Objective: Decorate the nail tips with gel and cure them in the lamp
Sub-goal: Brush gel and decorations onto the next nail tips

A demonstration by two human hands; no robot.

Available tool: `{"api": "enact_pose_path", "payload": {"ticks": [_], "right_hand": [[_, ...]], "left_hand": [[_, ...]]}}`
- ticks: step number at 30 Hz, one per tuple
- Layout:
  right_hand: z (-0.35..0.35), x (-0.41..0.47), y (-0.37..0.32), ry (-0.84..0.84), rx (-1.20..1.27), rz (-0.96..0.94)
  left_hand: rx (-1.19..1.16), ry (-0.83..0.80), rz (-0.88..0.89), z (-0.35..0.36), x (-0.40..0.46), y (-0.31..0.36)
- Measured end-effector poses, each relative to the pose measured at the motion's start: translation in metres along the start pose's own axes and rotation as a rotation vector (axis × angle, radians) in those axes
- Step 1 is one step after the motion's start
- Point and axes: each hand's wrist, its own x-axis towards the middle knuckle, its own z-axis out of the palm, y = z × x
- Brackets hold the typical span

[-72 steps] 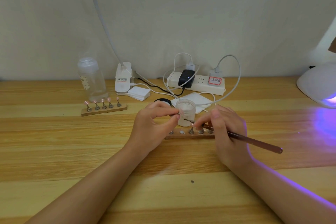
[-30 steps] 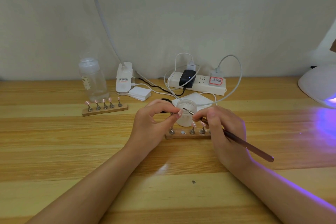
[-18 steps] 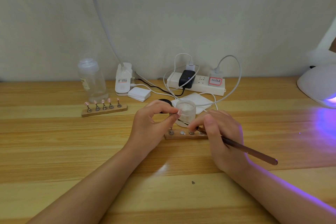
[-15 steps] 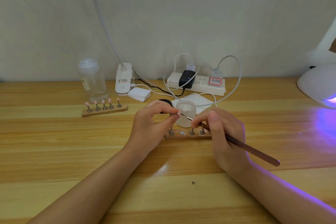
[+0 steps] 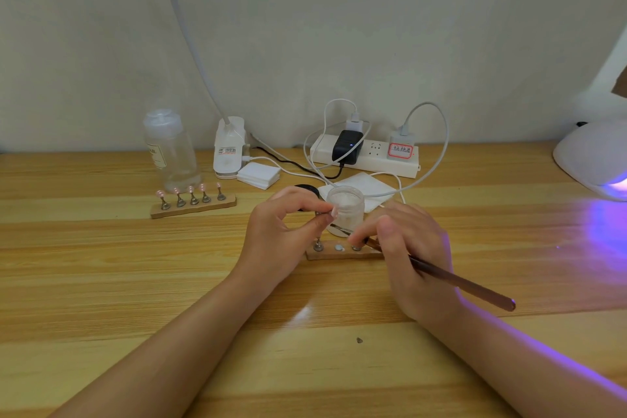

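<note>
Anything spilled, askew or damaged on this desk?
Nothing spilled or damaged. Only a small dark speck lies alone on the wooden desk, near the person; it is too small to identify.

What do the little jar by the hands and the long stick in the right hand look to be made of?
The jar looks like frosted plastic, perhaps glass: its wall is cloudy and translucent. The stick, held by the right hand, has a brown handle with a sheen, so lacquered wood or coated metal; I cannot tell which. Its thin tip glints like metal.
</note>
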Motion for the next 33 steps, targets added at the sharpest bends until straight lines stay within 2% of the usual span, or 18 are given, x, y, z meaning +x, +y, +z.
{"api": "enact_pose_path", "payload": {"ticks": [4,7,14,21,27,33], "right_hand": [[0.0004,0.001,0.0012,0.045,0.022,0.063],[0.0017,0.0011,0.0012,0.016,0.012,0.094],[0.001,0.0003,-0.0022,-0.062,0.008,0.039],[-0.0023,0.0008,0.0017,0.047,0.121,0.117],[0.0007,0.0019,0.0023,0.013,0.025,0.068],[0.0028,0.0029,0.0022,0.0,-0.019,0.051]], "left_hand": [[0.011,0.002,0.015,-0.0006,-0.0001,0.0007],[0.001,0.003,0.006,-0.0001,-0.0003,0.0014],[0.0,0.011,-0.007,-0.0008,-0.0005,0.0006],[-0.076,0.025,-0.056,-0.0013,-0.001,0.0043],[-0.035,-0.028,-0.03,-0.0021,-0.0021,0.0043],[-0.036,-0.038,-0.077,-0.0004,-0.0012,0.0047]]}}
